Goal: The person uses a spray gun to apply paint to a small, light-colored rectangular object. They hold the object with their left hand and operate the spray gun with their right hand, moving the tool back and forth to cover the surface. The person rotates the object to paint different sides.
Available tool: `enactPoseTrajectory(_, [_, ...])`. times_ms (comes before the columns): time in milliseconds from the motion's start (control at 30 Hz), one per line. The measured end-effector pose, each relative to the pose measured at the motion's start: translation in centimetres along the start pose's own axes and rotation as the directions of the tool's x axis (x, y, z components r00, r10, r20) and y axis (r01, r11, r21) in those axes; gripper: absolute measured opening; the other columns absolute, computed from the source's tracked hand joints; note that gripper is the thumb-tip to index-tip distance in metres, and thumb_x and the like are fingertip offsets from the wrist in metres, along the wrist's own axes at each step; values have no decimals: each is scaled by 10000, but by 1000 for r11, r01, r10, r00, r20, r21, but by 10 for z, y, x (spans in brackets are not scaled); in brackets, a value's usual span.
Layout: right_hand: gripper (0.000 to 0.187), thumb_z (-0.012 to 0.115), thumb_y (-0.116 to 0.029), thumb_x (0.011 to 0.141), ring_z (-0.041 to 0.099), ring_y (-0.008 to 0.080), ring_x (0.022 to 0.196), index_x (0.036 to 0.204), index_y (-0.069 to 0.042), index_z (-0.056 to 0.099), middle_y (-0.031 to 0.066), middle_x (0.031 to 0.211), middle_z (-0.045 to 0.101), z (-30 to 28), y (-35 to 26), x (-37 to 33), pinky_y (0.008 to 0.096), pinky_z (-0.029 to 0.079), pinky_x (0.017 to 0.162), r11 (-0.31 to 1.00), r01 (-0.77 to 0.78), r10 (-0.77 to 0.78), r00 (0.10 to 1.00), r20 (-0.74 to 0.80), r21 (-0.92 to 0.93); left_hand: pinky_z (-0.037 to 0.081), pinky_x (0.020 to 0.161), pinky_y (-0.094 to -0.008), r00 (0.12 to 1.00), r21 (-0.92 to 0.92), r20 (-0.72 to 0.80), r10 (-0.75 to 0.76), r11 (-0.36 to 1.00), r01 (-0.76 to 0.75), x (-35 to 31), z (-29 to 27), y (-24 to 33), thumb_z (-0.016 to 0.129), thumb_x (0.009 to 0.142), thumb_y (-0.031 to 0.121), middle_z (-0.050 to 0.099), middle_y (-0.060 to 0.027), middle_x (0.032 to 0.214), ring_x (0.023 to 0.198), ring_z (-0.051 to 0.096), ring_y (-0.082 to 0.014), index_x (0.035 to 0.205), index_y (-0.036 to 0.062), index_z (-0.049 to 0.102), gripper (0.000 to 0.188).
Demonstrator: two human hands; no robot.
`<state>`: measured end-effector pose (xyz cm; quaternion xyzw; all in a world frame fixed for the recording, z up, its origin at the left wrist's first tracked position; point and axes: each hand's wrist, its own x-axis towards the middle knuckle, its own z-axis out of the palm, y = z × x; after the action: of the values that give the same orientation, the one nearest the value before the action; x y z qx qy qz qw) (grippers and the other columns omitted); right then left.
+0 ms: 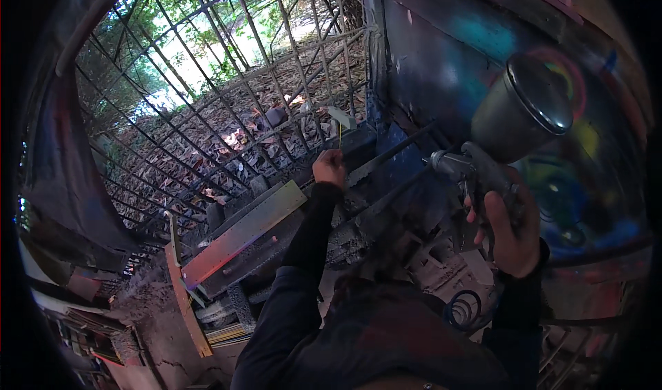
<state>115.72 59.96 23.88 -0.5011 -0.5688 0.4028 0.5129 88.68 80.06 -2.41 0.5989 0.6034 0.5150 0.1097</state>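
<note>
My right hand point(516, 235) is wrapped round the handle of a metal spray gun point(458, 164), whose nozzle points left. On top of the gun sits a large grey metal paint cup point(517, 111), tilted to the right. My left hand point(329, 168) is stretched forward, its fingers pinched round a thin yellow stick point(340, 139). At the stick's upper end is a small pale, flat, rounded piece point(342, 118); its exact kind I cannot make out. A gap separates the nozzle from this piece.
Ahead stands a barred metal grille point(241, 66), with dry leaves point(207, 131) beyond it. A paint-stained panel point(586, 183) rises on the right. A wooden board point(245, 231) lies left of my left arm. A dark coiled hose point(463, 308) hangs near my right forearm.
</note>
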Motion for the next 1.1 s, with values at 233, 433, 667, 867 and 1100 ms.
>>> enactPoseTrajectory(233, [370,516,-198,920,533,61,644,1234,-4,500,47,803,602,3,-19,7,198,415,474,998,54,-55,998,-21,-28,478,651,-400,995,20,-15,95,995,-94,17,6,3,607,788,79,616,-153,771,730,613,-354,828,50,657,70])
enactPoseTrajectory(433, [349,524,-194,917,530,59,617,1206,0,519,40,789,604,3,-18,10,202,420,472,999,38,-39,999,-15,-34,478,659,-405,996,-6,1,93,996,-93,25,9,3,600,780,64,615,-164,776,743,612,-363,831,49,656,77])
enactPoseTrajectory(667, [352,521,-189,918,534,64,616,1215,1,516,48,789,602,8,-15,16,207,433,470,998,58,-58,998,-34,3,479,663,-402,995,-16,2,103,995,-103,27,7,8,589,776,50,615,-161,778,748,613,-363,833,43,649,83])
enactPoseTrajectory(867, [354,529,-187,914,534,60,615,1217,-4,518,45,777,596,11,-13,18,206,430,468,999,37,-38,999,-22,-34,478,663,-396,995,4,-2,99,995,-99,29,5,13,585,773,38,617,-158,785,749,613,-360,832,43,649,87])
enactPoseTrajectory(1100, [370,546,-188,903,538,67,612,1220,-1,514,49,774,601,16,-8,15,211,438,477,996,84,-84,995,-44,-4,480,665,-396,997,13,-9,72,997,-72,30,4,11,586,757,36,622,-158,785,749,615,-357,824,49,652,95])
